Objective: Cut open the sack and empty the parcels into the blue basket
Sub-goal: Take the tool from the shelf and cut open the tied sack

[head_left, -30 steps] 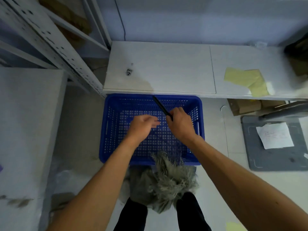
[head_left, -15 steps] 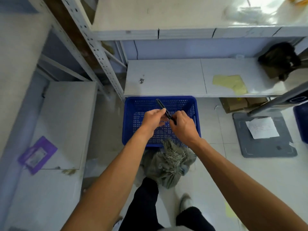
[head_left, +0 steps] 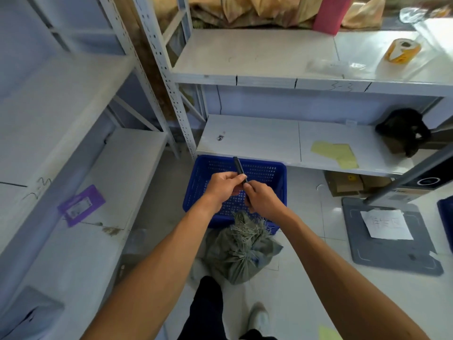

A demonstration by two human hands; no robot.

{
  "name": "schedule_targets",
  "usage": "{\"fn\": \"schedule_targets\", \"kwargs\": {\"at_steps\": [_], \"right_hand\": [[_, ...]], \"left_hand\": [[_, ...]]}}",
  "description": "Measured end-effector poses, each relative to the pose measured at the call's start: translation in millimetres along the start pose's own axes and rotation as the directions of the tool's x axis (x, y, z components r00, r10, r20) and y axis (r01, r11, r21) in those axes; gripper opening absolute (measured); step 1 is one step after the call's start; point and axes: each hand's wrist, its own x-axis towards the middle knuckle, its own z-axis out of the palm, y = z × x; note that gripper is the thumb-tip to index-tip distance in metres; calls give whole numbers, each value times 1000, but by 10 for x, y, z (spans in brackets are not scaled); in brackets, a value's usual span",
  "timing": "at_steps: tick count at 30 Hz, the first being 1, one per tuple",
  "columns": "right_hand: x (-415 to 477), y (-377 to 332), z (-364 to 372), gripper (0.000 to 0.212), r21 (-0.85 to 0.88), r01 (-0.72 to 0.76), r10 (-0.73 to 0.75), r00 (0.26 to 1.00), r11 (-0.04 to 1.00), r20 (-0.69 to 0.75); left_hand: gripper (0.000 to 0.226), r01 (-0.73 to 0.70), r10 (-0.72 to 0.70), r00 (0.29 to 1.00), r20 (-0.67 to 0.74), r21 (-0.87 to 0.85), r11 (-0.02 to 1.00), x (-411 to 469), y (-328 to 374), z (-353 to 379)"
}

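Pointing away, slightly leftward: black cutter (head_left: 239, 167)

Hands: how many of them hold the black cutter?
2. The left hand pinches the cutter near its middle; the right hand grips its lower end. Both are above the basket. No other hand is in view.

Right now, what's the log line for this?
left hand, right hand: grip black cutter | blue basket: below, holds nothing | sack: on floor, bunched

Tiled floor (head_left: 306, 290) under blue basket (head_left: 282, 175), grey sack (head_left: 235, 256), grey mat (head_left: 382, 251)
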Motion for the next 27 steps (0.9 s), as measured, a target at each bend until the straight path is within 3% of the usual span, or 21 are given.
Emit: {"fn": "schedule_targets", "kwargs": {"at_steps": [6,17,27], "right_hand": [[-287,46,55,36,-48,9,-11,999,999,-47],[-516,-264,101,39,-75,24,-46,952,997,-302],[-570,-203,264,40,-169,-23,-33,946,985,-321]], "left_hand": [[14,-49,49,999,-1,20,999,-250,10,82],[23,-121,117,990,83,40,992,-378,232,-53],[18,-73,71,981,180,5,997,-336,3,-148]]}}
